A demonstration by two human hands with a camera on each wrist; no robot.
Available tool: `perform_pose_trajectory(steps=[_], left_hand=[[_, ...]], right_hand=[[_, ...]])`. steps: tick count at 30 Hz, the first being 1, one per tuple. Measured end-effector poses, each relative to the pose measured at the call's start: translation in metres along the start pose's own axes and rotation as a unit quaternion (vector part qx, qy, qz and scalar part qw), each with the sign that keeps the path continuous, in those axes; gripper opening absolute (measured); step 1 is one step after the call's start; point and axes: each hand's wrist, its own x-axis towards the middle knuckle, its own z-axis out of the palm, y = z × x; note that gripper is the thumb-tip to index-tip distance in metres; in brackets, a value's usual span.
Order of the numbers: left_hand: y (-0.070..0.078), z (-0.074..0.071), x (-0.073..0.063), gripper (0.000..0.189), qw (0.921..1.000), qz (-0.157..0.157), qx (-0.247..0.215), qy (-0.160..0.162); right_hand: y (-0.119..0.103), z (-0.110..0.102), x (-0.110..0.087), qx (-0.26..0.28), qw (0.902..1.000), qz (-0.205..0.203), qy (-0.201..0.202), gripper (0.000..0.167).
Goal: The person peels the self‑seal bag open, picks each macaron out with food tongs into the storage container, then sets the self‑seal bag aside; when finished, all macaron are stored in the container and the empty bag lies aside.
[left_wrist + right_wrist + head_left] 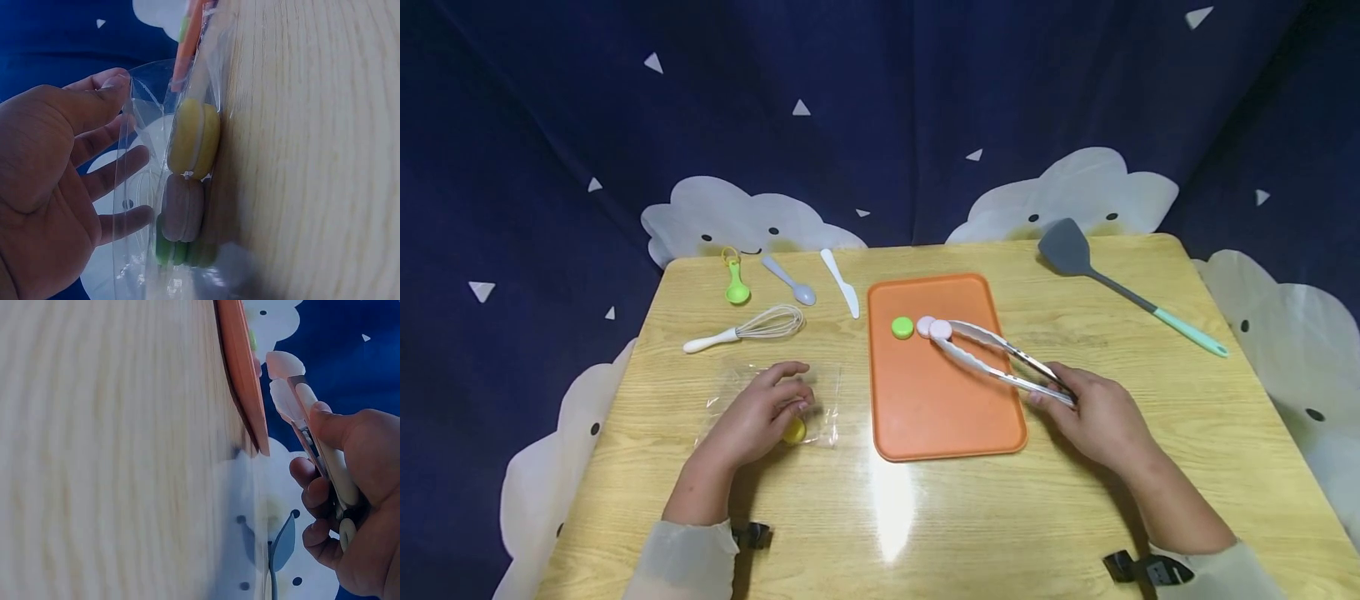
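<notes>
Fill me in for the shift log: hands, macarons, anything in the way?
Right hand grips tongs at pale pink macarons, orange tray below; pinch unclear. Left hand at clear bag, yellow macaron inside. Nothing visibly blocking tongs.

Silver tongs [1018, 382]: splayed, tips toward 10 o'clock at pale-pink macaron [940, 330], over orange tray [940, 421]. Clear bag [826, 400] at tray's 9 o'clock, yellow macaron [182, 140] inside.

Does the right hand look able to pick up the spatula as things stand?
Probably not: the right hand grips the tongs, so it seems occupied. Otherwise the way looks free: the spatula lies farther off on the table, nothing visible between.
</notes>
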Motion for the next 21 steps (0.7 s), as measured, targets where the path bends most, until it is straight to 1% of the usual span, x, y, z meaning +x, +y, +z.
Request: perform_pose_trajectory(steps=[8,17,21], left_hand=[[0.001,0.000,0.001,0.004,1.0000,-0.001,-0.001,0.000],[0.001,0.000,0.000,0.004,1.0000,-0.007,-0.002,-0.005],[0.000,0.001,-0.001,0.005,0.9999,-0.009,-0.001,-0.005]], right_hand=[[0.011,-0.005,0.002,-0.010,0.9993,0.033,-0.015,0.061],[0.015,0.001,0.003,-0.013,0.9980,0.048,-0.039,0.062],[0.014,0.001,0.005,-0.016,0.9982,0.045,-0.037,0.061]])
